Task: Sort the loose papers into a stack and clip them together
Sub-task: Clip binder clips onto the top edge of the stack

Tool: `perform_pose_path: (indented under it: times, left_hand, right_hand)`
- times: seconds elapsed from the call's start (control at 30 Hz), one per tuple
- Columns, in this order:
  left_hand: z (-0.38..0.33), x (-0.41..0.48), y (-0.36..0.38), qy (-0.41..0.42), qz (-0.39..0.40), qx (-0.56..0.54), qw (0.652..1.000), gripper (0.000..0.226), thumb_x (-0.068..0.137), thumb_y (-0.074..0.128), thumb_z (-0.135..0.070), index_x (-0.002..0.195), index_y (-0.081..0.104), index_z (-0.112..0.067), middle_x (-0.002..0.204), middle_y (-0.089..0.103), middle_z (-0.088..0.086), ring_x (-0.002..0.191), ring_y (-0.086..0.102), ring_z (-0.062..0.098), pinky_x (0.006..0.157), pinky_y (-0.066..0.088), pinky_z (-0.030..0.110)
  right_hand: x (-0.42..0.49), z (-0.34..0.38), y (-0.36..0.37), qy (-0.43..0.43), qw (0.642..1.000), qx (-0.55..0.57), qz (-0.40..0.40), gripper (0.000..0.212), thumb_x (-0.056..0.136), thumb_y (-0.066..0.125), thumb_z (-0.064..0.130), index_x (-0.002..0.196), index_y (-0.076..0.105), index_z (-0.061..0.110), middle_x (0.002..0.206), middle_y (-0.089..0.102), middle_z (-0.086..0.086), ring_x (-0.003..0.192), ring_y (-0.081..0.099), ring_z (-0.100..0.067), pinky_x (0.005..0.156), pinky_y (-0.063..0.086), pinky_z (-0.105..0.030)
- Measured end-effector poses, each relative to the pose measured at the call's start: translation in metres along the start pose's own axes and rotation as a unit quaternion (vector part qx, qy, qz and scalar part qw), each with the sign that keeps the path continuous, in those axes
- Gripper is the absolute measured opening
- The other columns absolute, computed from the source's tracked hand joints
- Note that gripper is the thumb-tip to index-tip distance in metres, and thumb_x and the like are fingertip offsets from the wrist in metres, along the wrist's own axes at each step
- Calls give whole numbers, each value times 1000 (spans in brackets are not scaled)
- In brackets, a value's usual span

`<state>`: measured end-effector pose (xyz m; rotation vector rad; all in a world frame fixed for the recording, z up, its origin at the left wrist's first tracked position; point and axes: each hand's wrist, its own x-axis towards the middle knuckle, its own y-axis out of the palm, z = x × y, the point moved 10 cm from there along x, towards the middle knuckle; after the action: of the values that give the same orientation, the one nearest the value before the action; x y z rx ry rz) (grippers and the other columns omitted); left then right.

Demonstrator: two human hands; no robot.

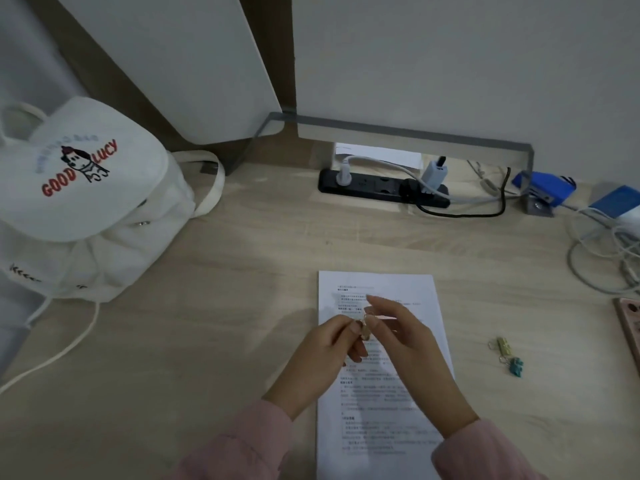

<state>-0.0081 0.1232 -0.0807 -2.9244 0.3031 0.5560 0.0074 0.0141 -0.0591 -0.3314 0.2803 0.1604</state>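
A small gold binder clip (365,329) is being pinched by the left hand (329,344) at its body. Its wire loop is seemingly being nipped by the fingertips of the right hand (405,341), though the exact contact is being blurred. Both hands are being held close together just above the paper stack (374,431), which is lying flat and squared on the desk (225,306).

The sheets are being judged light, limp and prone to sliding apart, so they are best pressed down near one corner while the stiff, springy clip is being squeezed open by its handles. The stack's top and left edges are lying free, with bare desk beside them. Two spare clips, gold (503,345) and teal (515,366), are lying well to the right. A white backpack (86,202) and a tangle of cables (602,258) are bounding the room at either side.
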Motion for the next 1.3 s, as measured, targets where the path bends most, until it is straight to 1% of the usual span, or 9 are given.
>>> perform_pose_path:
  times: [0.17, 0.4, 0.53, 0.73, 0.93, 1.03, 1.13, 1.2, 1.3]
  left_hand:
    - [1, 8, -5, 37, 3, 99, 994, 23, 97, 41, -30, 78, 53, -35, 71, 64, -12, 72, 61, -1, 75, 49, 25]
    - [-2, 25, -9, 49, 19, 143, 988, 22, 96, 42, -32, 80, 54, -39, 72, 63, -18, 76, 61, -3, 80, 51, 30]
    - [-1, 40, -20, 42, -27, 146, 988, 16, 94, 46, -34, 96, 61, -34, 92, 65, -16, 87, 61, 1, 78, 50, 27]
    - [14, 48, -67, 9, -222, 111, 969, 26, 93, 48, -20, 115, 56, -30, 115, 54, -20, 106, 52, -3, 84, 41, 13]
    - [49, 61, -66, -97, -201, 58, 973, 43, 92, 50, -17, 135, 40, -16, 130, 41, -6, 113, 44, 3, 92, 34, 19]
    - [67, 69, -54, -156, -150, 13, 976, 33, 90, 50, -16, 124, 49, -11, 126, 53, 0, 111, 51, 10, 89, 35, 22]
    - [74, 73, -52, -192, -145, -35, 970, 22, 76, 50, -23, 88, 56, -5, 92, 65, 12, 83, 57, 18, 74, 41, 30]
    - [77, 76, -56, -204, -161, -43, 965, 22, 75, 49, -22, 86, 59, -5, 73, 57, 4, 73, 52, 17, 71, 41, 32]
    - [76, 82, -55, -214, -143, -38, 965, 13, 81, 47, -14, 85, 59, -15, 74, 54, 4, 71, 48, 16, 68, 35, 29]
  right_hand:
    - [22, -13, 3, 61, 992, -44, 100, 12, 89, 56, 22, 95, 66, 24, 83, 70, 0, 65, 64, -3, 64, 52, -16]
    - [45, -11, 3, 75, 976, -46, 199, 17, 88, 58, 25, 93, 70, 14, 82, 69, -3, 69, 65, -8, 66, 53, -18]
    - [61, -18, 1, 98, 977, 2, 190, 25, 88, 56, 26, 97, 69, 7, 93, 72, -10, 86, 68, -16, 80, 56, -23]
    - [82, -43, -4, 137, 981, 45, 133, 31, 86, 56, 33, 96, 71, 9, 97, 73, -9, 94, 68, -20, 88, 54, -26]
    - [91, -66, -4, 167, 979, 53, 108, 32, 87, 58, 30, 93, 70, 1, 97, 71, -19, 88, 68, -22, 81, 56, -21]
    - [90, -80, 3, 184, 976, 34, 109, 32, 88, 58, 27, 92, 69, -2, 92, 70, -19, 79, 65, -14, 72, 53, -13]
    - [89, -87, 5, 187, 976, 30, 105, 33, 87, 58, 30, 90, 69, -1, 85, 69, -11, 76, 62, -12, 69, 50, -12]
    - [89, -89, 4, 188, 976, 32, 103, 33, 87, 58, 30, 90, 69, -1, 84, 69, -9, 77, 61, -13, 68, 50, -12]
    - [90, -90, 3, 190, 976, 35, 103, 33, 88, 58, 27, 91, 68, -4, 84, 68, -11, 77, 61, -14, 67, 49, -11]
